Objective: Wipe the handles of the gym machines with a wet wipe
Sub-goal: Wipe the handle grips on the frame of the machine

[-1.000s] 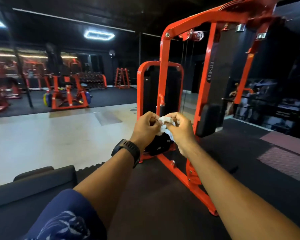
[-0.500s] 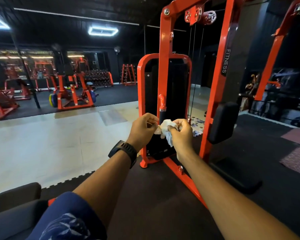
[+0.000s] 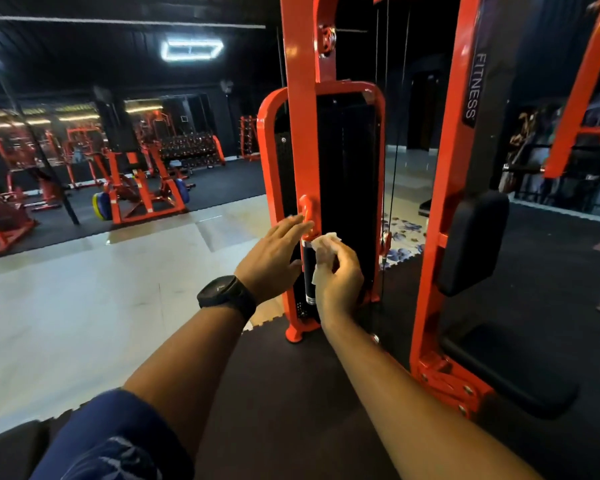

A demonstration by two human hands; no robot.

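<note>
Straight ahead at twelve o'clock, near the middle of my view, the handle hangs as a short black grip under an orange bracket on the front upright of the orange machine. Its long axis runs twelve to six, with a silver cap at the lower end.

My right hand sits on the handle's three o'clock side. Its thumb and fingers are curled in a narrow pinch round the wet wipe, a crumpled white wad. The wad stands up out of the pinch towards eleven o'clock and seems to meet the top of the black grip just under the bracket. I cannot tell how firmly it presses.

My left hand, with a dark watch on the wrist, lies at the handle's nine o'clock. Its fingers are straight and spread, holding nothing, and the tips reach up beside the bracket. Whether they rest on it I cannot tell.

The relation I care about is this: the wipe is at the twelve o'clock end of an upright grip, and the right hand is the one that carries it. As I judge it, the stroke should run straight down towards six o'clock along that axis, with the wad wrapped further round the grip. The left hand is best used to steady the bracket. A black pad at three o'clock stands well apart and should not interfere.
</note>
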